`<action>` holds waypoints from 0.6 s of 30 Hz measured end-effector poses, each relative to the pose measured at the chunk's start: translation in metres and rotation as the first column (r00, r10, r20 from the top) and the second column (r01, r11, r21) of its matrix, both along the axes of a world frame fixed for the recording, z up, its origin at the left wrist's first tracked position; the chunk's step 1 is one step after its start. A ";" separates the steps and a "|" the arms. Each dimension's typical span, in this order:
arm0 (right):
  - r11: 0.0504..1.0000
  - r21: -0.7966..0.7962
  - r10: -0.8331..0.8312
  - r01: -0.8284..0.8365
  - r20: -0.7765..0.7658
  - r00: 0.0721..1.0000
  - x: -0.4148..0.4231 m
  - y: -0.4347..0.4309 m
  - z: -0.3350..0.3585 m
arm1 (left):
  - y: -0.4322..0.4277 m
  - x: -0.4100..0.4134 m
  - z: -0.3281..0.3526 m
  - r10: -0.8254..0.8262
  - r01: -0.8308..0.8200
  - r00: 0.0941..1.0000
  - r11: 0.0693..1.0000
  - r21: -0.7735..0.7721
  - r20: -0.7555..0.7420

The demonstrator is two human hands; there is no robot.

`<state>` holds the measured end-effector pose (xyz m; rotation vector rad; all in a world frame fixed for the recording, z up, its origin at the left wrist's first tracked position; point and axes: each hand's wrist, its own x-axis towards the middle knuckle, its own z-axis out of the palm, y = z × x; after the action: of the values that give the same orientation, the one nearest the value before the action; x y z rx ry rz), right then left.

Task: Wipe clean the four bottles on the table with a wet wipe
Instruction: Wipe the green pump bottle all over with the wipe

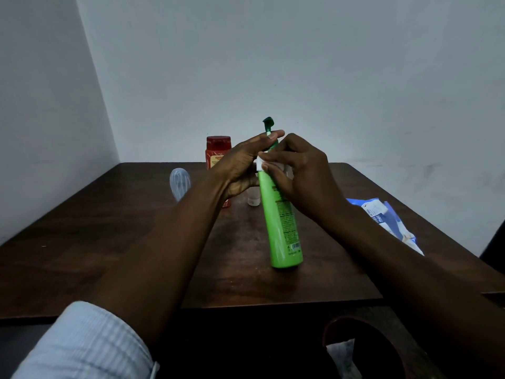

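left hand (240, 165) grips the green bottle (284, 228) by its neck; right hand (297, 176) pinches the wet wipe (259, 163) against its shoulder. smooth plastic, probably slippery when wet; the neck seems safest.

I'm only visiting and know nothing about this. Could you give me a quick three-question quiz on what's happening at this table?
1. True or false: the green bottle lies flat on the table, untouched.
2. The standing bottle behind the left hand is: A red, B black, C yellow.
3. Fill in: the blue packet lies on the person's ____ side.

Key: 1 false, the left hand and right hand hold it tilted, with a white wipe at its neck; 2 A; 3 right.
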<state>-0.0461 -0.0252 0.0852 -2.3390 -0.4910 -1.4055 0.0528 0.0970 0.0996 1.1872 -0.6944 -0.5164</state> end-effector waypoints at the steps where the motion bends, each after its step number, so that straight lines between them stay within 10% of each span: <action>1: 1.000 -0.018 0.005 -0.005 -0.004 1.000 -0.002 0.000 -0.003 | -0.001 0.001 -0.001 0.017 -0.017 1.000 1.000 0.007 -0.003; 18: 0.954 -0.265 0.058 -0.142 -0.301 0.952 -0.095 -0.018 -0.102 | -0.002 0.013 -0.004 0.067 -0.071 0.997 0.993 0.090 0.049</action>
<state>-0.1414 -0.0436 -0.0172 -2.6458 -0.7544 -0.9721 0.0654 0.0954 0.0955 1.3086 -0.6722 -0.4679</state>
